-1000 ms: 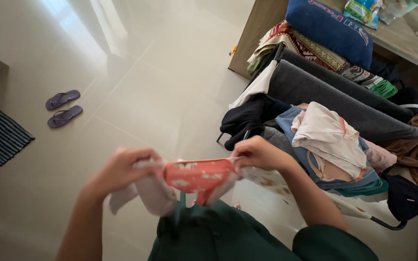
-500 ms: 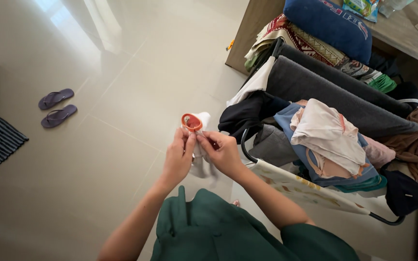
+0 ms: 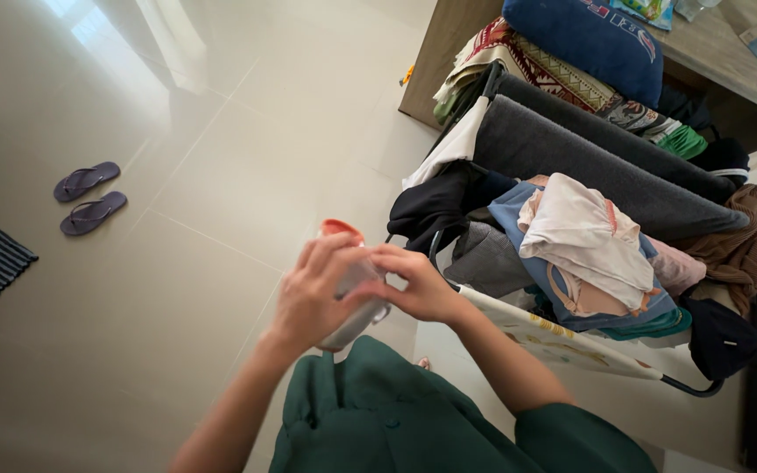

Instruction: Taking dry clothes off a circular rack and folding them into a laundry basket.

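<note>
- Head view: the left hand [image 3: 313, 298] wraps its fingers around a small pale garment with an orange band [image 3: 350, 285], held in front of the chest above the floor [image 3: 177, 263].
- The right hand [image 3: 418, 285] pinches the same bundle from the other side, beside the laundry rack [image 3: 571, 228].
- A tidy fold likely needs the edges aligned and the thumbs pressing the layers flat.
</note>
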